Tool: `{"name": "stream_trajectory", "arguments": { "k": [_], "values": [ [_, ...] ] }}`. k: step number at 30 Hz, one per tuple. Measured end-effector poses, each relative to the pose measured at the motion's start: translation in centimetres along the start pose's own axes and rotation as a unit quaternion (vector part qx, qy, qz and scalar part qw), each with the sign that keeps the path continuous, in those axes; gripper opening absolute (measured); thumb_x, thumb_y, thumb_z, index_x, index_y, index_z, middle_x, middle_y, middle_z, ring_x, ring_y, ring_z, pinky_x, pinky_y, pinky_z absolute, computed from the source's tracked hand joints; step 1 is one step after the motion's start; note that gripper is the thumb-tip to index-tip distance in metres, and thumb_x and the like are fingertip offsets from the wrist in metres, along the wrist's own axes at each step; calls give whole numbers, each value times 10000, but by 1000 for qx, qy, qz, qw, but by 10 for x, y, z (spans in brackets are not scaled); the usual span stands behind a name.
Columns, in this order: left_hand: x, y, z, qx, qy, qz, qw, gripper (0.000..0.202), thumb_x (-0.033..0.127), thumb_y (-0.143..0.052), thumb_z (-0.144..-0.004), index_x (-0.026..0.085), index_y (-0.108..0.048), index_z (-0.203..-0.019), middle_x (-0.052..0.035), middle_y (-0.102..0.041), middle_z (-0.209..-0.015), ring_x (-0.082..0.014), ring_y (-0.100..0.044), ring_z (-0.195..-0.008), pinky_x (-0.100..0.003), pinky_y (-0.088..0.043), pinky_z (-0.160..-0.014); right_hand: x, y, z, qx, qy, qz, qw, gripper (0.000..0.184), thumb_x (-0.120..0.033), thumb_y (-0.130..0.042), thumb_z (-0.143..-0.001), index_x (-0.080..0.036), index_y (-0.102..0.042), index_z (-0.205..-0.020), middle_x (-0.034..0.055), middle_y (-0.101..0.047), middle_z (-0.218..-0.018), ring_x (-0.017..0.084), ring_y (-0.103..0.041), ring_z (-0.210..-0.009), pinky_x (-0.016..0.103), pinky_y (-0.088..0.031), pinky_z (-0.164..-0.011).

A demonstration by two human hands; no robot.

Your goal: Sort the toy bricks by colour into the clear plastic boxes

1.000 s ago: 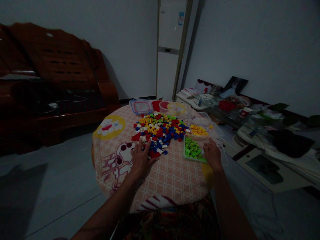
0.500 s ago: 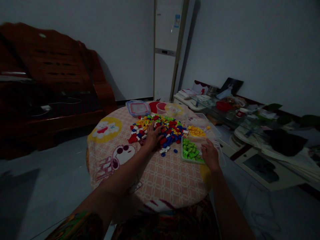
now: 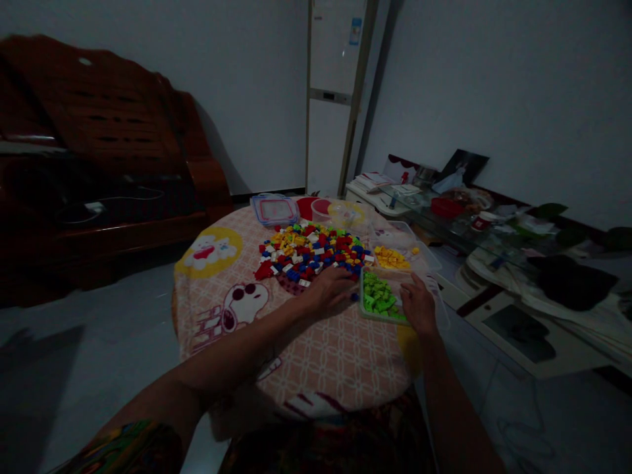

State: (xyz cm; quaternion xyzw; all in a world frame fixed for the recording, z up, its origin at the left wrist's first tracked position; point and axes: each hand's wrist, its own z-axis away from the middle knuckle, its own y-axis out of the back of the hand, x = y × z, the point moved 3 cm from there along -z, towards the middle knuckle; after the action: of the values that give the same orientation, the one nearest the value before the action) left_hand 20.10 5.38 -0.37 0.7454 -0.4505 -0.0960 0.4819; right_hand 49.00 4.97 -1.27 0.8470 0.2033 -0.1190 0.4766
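A mixed heap of toy building bricks (image 3: 309,250) in red, blue, white, yellow and green lies on the round table. At the heap's front right edge is my left hand (image 3: 330,291), palm down, fingers stretched out over bricks there; what lies under them is hidden. Green bricks (image 3: 379,295) fill the left part of a clear plastic container (image 3: 385,318). My right hand (image 3: 419,304) grips this container at its right side, with the fingers bent over the rim. Behind it, yellow bricks (image 3: 392,257) sit in another clear container (image 3: 425,259).
A patterned cloth (image 3: 340,362) covers the table. Toward the back are a blue-edged lidded box (image 3: 275,210) and a round clear tub (image 3: 321,209). A cluttered glass-topped cabinet (image 3: 419,209) stands to the right, a wooden bench (image 3: 197,171) to the left.
My left hand has moved from the middle of the heap rightward and nearer to me, to the heap's front right edge. My right hand stays at the green bricks' container.
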Motion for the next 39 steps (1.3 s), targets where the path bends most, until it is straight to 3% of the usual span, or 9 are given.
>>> {"name": "stream_trajectory", "arguments": {
  "k": [3, 8, 12, 17, 23, 28, 33, 36, 39],
  "values": [
    [24, -24, 19, -69, -76, -10, 995, 351, 399, -554, -940, 245, -673, -1232, -117, -623, -1358, -265, -559, -1275, -466, -299, -1198, 0, 0, 1, -4, 0, -1, 1000, 339, -269, -462, -867, -173, -766, -981, 141, -621, -1385, 260, -685, -1052, 405, -510, -1008],
    [18, -36, 13, -100, -83, -43, 991, 263, 345, -563, -951, 245, -684, -1163, -109, -637, -1344, -248, -529, -1312, -487, -233, -1209, 0, 0, 0, -17, -4, 23, 1000, 374, -288, -433, -891, -143, -766, -983, 176, -562, -1451, 281, -675, -1092, 429, -499, -1016],
    [8, -35, 0, -98, -70, -68, 990, 223, 286, -552, -959, 251, -692, -1129, -80, -674, -1287, -223, -538, -1290, -475, -224, -1203, 0, 0, -2, -24, -10, 19, 999, 387, -307, -438, -888, -126, -765, -988, 193, -557, -1451, 295, -688, -1048, 456, -510, -996],
    [-20, -25, -17, -41, 13, -112, 993, 249, 257, -510, -964, 235, -742, -1052, -88, -713, -1194, -229, -582, -1205, -515, -243, -1190, 3, -3, -3, -20, -10, 3, 1000, 336, -300, -473, -869, -162, -763, -966, 162, -584, -1428, 274, -702, -993, 442, -525, -976],
    [-48, -3, -40, 0, 83, -115, 990, 217, 239, -564, -913, 216, -764, -995, -108, -656, -1325, -275, -549, -1271, -559, -268, -1190, 3, -4, -3, -46, -34, 36, 998, 299, -283, -482, -890, -177, -744, -986, 161, -588, -1424, 291, -687, -1073, 429, -521, -979],
    [-46, -4, -58, 45, 87, -61, 993, 275, 302, -506, -952, 201, -761, -959, -122, -696, -1232, -250, -623, -1154, -458, -460, -1058, -41, 7, 3, -15, 43, 28, 999, 346, -325, -429, -981, -179, -722, -1094, 165, -655, -1333, 281, -658, -1150, 421, -521, -994],
    [-55, 0, -78, 78, 99, -20, 992, 252, 234, -519, -925, 191, -762, -974, -121, -720, -1165, -241, -654, -1098, -411, -514, -996, -102, -4, 13, -111, 186, -24, 976, 368, -373, -651, -901, -204, -680, -1226, 137, -583, -1442, 323, -518, -1334, 519, -437, -1106],
    [-75, 16, -93, 110, 160, -22, 981, 266, 188, -530, -887, 194, -759, -1022, -112, -722, -1176, -252, -648, -1124, -436, -506, -1026, -113, -13, 19, -157, 203, -17, 966, 344, -301, -700, -858, -217, -693, -1191, 135, -534, -1493, 363, -412, -1421, 611, -380, -1125],
    [-94, 35, -107, 143, 201, -21, 969, 286, 193, -559, -854, 192, -754, -1062, -97, -731, -1171, -255, -645, -1135, -447, -492, -1052, -109, -14, 21, -173, 202, -11, 964, 265, -229, -658, -857, -211, -711, -1116, 127, -512, -1514, 367, -390, -1432, 634, -356, -1136]
  ]
}}
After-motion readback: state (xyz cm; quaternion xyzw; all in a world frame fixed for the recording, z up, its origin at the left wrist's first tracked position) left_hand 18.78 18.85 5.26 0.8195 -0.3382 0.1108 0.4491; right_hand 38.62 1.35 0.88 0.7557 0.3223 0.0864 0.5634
